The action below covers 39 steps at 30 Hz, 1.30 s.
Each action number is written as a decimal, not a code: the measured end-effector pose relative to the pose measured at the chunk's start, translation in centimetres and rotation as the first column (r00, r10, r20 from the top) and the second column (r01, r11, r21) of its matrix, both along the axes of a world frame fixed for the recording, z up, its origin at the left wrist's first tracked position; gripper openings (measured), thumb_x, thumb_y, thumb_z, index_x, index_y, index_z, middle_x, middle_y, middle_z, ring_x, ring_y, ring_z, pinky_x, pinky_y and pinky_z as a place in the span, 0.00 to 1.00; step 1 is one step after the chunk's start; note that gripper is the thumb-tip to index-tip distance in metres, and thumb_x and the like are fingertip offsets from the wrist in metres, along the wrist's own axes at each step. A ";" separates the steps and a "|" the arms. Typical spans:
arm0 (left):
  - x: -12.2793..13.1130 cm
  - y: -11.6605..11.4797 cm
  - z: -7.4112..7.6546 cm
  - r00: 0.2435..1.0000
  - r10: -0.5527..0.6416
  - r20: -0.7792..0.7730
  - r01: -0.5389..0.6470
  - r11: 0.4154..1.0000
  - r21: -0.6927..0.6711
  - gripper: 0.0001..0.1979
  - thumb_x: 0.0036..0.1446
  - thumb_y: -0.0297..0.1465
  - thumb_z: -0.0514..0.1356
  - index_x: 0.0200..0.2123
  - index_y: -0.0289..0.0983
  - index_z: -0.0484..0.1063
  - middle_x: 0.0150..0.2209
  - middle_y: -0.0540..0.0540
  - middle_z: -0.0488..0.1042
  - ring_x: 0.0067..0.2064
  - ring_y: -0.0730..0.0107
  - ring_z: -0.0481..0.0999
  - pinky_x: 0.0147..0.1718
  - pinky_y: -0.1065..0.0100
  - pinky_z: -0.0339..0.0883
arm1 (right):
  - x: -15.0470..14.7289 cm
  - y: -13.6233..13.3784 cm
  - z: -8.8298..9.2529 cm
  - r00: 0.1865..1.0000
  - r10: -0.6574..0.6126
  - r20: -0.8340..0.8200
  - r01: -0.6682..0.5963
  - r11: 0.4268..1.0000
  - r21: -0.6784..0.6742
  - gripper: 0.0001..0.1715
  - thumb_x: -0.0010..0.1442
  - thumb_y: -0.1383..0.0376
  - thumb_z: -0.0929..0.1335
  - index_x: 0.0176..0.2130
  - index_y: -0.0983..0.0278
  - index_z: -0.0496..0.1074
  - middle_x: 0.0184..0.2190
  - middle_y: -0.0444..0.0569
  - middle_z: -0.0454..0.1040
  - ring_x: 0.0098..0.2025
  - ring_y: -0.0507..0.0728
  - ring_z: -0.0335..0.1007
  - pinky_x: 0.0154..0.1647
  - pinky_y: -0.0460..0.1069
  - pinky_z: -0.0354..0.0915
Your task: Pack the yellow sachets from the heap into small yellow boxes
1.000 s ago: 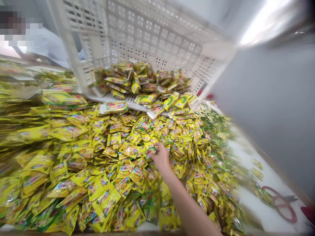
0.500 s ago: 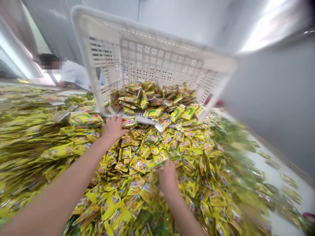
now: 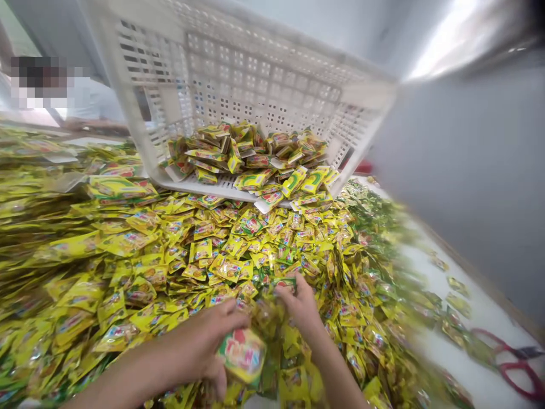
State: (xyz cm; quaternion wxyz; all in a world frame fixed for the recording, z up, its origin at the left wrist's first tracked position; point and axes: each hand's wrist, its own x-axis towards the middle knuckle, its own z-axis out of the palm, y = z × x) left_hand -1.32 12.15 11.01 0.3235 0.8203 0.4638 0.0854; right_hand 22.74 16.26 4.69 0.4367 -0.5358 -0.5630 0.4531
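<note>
- Since the half-second-earlier picture, our left hand (image 3: 208,341) has come back from the basket's lower rim to the near side of the heap, and the small box (image 3: 243,355) that lay at that rim has come with it.
- That left hand is partly closed, fingers at the box's far edge and thumb at its near edge; the printed face shows, but we cannot tell whether an end is open.
- Our right hand (image 3: 304,307) stays over the middle of the packets (image 3: 225,267), thumb and finger nearly together on one green-marked packet (image 3: 284,282); blur hides whether it has more.
- So box and packet are now near each other, one in each hand, the box lower and to the left; we judge both hands to be engaged in the same work.
- The white basket (image 3: 255,74) remains tipped towards us, flat boxes (image 3: 255,179) heaped inside, with another box (image 3: 123,188) on the pile to its left.
- Scissors (image 3: 528,353), barely in view half a second ago, show again on the table (image 3: 451,341).
</note>
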 end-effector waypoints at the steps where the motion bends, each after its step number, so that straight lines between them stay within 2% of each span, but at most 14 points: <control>1: 0.8 -0.8 -1.0 0.998 -0.062 -0.003 0.062 0.998 -0.019 0.35 0.33 0.41 0.75 0.49 0.51 0.74 0.54 0.44 0.69 0.54 0.48 0.71 0.47 0.60 0.67 | 0.4 -1.0 0.3 0.997 0.005 -0.073 -0.006 1.000 -0.021 0.12 0.59 0.57 0.67 0.37 0.62 0.66 0.26 0.42 0.71 0.22 0.52 0.66 0.22 0.45 0.63; 4: 3.3 -1.1 -3.0 0.972 -0.233 -0.013 0.233 0.972 -0.016 0.33 0.40 0.33 0.71 0.52 0.50 0.71 0.51 0.44 0.71 0.54 0.48 0.69 0.50 0.55 0.66 | 0.6 -3.9 0.2 0.975 -0.013 -0.223 0.009 1.000 -0.020 0.12 0.59 0.57 0.69 0.37 0.61 0.65 0.24 0.40 0.69 0.22 0.51 0.63 0.21 0.44 0.61; 6: 5.0 -0.6 -3.6 0.965 -0.261 -0.005 0.261 0.965 0.015 0.31 0.43 0.24 0.65 0.52 0.48 0.70 0.47 0.46 0.73 0.53 0.52 0.70 0.54 0.55 0.64 | 0.5 -5.4 -0.6 0.974 -0.103 -0.202 0.109 0.994 0.022 0.11 0.60 0.58 0.68 0.39 0.61 0.65 0.27 0.42 0.71 0.27 0.53 0.67 0.28 0.45 0.64; 8: 6.3 -0.4 -4.1 0.974 -0.228 -0.010 0.228 0.970 0.087 0.35 0.42 0.16 0.58 0.54 0.47 0.68 0.53 0.45 0.71 0.58 0.55 0.67 0.58 0.54 0.60 | 0.7 -6.5 -1.8 0.958 -0.243 -0.151 0.250 0.968 0.029 0.11 0.62 0.58 0.67 0.41 0.61 0.64 0.31 0.45 0.73 0.32 0.55 0.70 0.34 0.47 0.66; 11: 7.3 -1.8 -6.0 1.000 -0.017 -0.016 0.020 0.968 0.249 0.45 0.39 0.13 0.55 0.61 0.48 0.60 0.66 0.43 0.56 0.66 0.51 0.56 0.61 0.51 0.56 | 1.5 -8.0 -3.8 0.924 -0.377 -0.066 0.379 0.925 0.021 0.12 0.64 0.56 0.65 0.43 0.61 0.64 0.33 0.48 0.74 0.35 0.57 0.72 0.37 0.49 0.67; 14: 7.7 -4.7 -8.6 0.940 0.331 0.081 -0.339 0.892 0.299 0.29 0.51 0.21 0.58 0.57 0.45 0.65 0.58 0.39 0.67 0.60 0.48 0.66 0.58 0.50 0.60 | 2.2 -9.3 -5.3 0.918 -0.395 -0.023 0.396 0.918 0.025 0.12 0.64 0.56 0.64 0.44 0.61 0.64 0.35 0.50 0.75 0.36 0.59 0.73 0.38 0.50 0.68; 17: 8.3 -7.0 -10.6 0.817 0.538 0.208 -0.550 0.835 0.000 0.11 0.59 0.37 0.58 0.46 0.46 0.70 0.42 0.44 0.79 0.45 0.53 0.79 0.45 0.59 0.71 | 2.4 -9.9 -5.8 0.925 -0.380 -0.011 0.380 0.924 0.031 0.12 0.63 0.56 0.66 0.43 0.60 0.65 0.35 0.51 0.76 0.36 0.60 0.74 0.36 0.50 0.68; 20: 9.5 -7.4 -11.3 0.675 0.667 0.315 -0.576 0.744 -0.340 0.14 0.53 0.41 0.63 0.41 0.44 0.71 0.36 0.47 0.82 0.39 0.55 0.81 0.39 0.63 0.73 | 2.4 -9.7 -4.9 0.933 -0.359 0.012 0.358 0.931 0.070 0.11 0.63 0.57 0.66 0.42 0.60 0.66 0.34 0.50 0.76 0.36 0.60 0.73 0.36 0.51 0.68; 22: 10.2 -6.8 -11.0 0.597 0.699 0.394 -0.529 0.712 -0.461 0.14 0.50 0.40 0.66 0.39 0.41 0.73 0.36 0.46 0.82 0.39 0.55 0.81 0.38 0.64 0.73 | 2.5 -9.0 -3.7 0.933 -0.359 0.019 0.354 0.928 0.112 0.10 0.63 0.58 0.66 0.42 0.60 0.67 0.34 0.49 0.76 0.35 0.59 0.72 0.36 0.51 0.67; 25: 10.8 -6.1 -10.1 0.591 0.668 0.452 -0.445 0.737 -0.509 0.12 0.49 0.35 0.66 0.38 0.40 0.74 0.38 0.46 0.82 0.39 0.56 0.81 0.39 0.65 0.71 | 2.9 -7.8 -1.6 0.966 -0.252 0.049 0.237 0.949 0.209 0.07 0.63 0.61 0.66 0.41 0.61 0.69 0.35 0.49 0.74 0.36 0.58 0.71 0.38 0.50 0.66; 30: 10.3 -6.6 -9.3 0.653 0.641 0.404 -0.489 0.763 -0.422 0.07 0.48 0.32 0.66 0.33 0.41 0.75 0.31 0.49 0.80 0.35 0.58 0.78 0.35 0.66 0.68 | 3.5 -7.0 0.5 0.948 0.035 0.316 -0.141 0.937 0.320 0.06 0.60 0.68 0.68 0.40 0.60 0.72 0.35 0.47 0.73 0.39 0.57 0.67 0.41 0.49 0.63; 33: 9.9 -7.1 -9.5 0.680 0.628 0.379 -0.492 0.774 -0.399 0.07 0.47 0.32 0.66 0.32 0.40 0.74 0.30 0.50 0.78 0.33 0.60 0.75 0.33 0.67 0.66 | 3.7 -7.1 1.5 0.861 0.110 0.496 -0.267 0.928 0.258 0.09 0.60 0.71 0.66 0.40 0.60 0.73 0.35 0.47 0.73 0.41 0.57 0.66 0.41 0.49 0.61; 36: 9.9 -7.4 -9.7 0.690 0.615 0.382 -0.508 0.787 -0.350 0.07 0.45 0.30 0.67 0.30 0.40 0.73 0.28 0.51 0.75 0.31 0.63 0.72 0.31 0.69 0.63 | 3.5 -7.1 2.9 0.724 0.202 0.659 -0.400 0.902 0.163 0.09 0.55 0.74 0.67 0.33 0.60 0.74 0.31 0.46 0.73 0.38 0.57 0.66 0.40 0.48 0.61; 39: 10.3 -7.3 -9.7 0.641 0.605 0.473 -0.457 0.795 -0.399 0.09 0.45 0.31 0.69 0.29 0.39 0.72 0.26 0.52 0.73 0.30 0.65 0.72 0.29 0.71 0.64 | 2.9 -7.1 4.3 0.576 0.245 0.780 -0.506 0.856 0.105 0.09 0.50 0.75 0.68 0.27 0.62 0.71 0.26 0.47 0.70 0.34 0.58 0.65 0.36 0.48 0.60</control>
